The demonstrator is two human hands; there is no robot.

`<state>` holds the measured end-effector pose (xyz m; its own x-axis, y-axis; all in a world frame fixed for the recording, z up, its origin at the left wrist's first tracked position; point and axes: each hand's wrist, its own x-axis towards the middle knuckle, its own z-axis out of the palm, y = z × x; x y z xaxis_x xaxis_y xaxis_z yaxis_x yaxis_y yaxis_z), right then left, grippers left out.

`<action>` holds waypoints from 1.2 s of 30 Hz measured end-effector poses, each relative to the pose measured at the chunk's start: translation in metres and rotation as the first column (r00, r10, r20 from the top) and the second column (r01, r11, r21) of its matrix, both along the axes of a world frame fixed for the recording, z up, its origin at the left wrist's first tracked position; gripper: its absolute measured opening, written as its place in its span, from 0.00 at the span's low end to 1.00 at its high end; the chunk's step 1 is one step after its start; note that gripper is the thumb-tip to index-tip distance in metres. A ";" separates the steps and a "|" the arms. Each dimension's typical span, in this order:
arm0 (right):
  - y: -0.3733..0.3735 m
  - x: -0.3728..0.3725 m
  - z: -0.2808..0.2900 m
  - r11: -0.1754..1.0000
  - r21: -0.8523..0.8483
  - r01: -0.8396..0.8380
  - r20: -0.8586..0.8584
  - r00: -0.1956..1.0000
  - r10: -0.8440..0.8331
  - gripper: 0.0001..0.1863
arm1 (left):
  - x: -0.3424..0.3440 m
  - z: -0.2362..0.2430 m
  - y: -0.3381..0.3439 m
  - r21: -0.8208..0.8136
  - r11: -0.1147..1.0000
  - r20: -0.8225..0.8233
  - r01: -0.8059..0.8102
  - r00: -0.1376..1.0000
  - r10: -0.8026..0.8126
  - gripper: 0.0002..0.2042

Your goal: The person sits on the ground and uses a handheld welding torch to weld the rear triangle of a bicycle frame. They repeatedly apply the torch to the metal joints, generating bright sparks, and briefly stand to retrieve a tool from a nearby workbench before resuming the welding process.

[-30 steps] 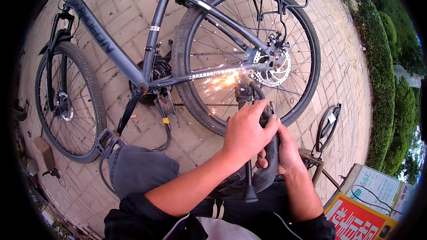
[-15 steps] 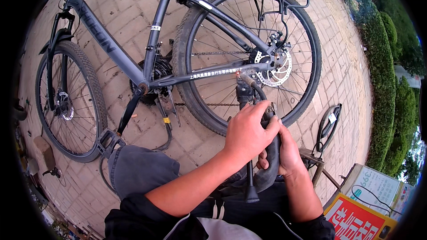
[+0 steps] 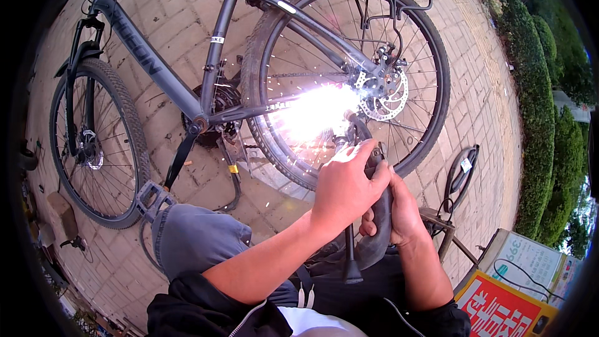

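Observation:
My right hand is wrapped round the black handle of a welding torch. Closed over the torch's front part, my left hand rests just above it, partly hiding the kickstand. The kickstand runs down beneath that hand to a flared black foot near my lap. A glaring white arc burns at the torch's tip, beside the chainstay of a grey bicycle. The glare hides the joint and part of the chainstay, while sparks scatter leftward.
The rear wheel and brake disc are close to the arc. A pedal sits against my left knee. On the right are a black coiled item, a metal stand, a red-and-yellow sign and a hedge.
A bright arc has lit at the torch tip, throwing sparks and light over the wheel, paving and my clothes. Both hands and the bicycle have hardly moved.

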<state>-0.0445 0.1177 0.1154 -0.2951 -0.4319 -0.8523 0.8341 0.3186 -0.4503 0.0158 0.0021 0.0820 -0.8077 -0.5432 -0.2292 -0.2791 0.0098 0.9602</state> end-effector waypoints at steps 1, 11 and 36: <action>0.000 0.000 0.000 1.000 -0.003 -0.001 -0.003 1.000 0.001 0.27 | 0.000 -0.001 0.000 -0.004 1.000 -0.012 -0.004 1.000 0.004 0.19; 0.001 0.005 0.001 0.999 -0.021 0.038 0.042 0.998 -0.037 0.29 | -0.001 -0.007 0.003 -0.093 0.992 -0.130 -0.082 0.989 0.069 0.17; 0.001 0.006 0.001 0.999 -0.010 0.039 0.007 0.999 -0.039 0.28 | -0.001 -0.004 0.002 -0.071 0.996 -0.121 -0.051 0.992 0.043 0.17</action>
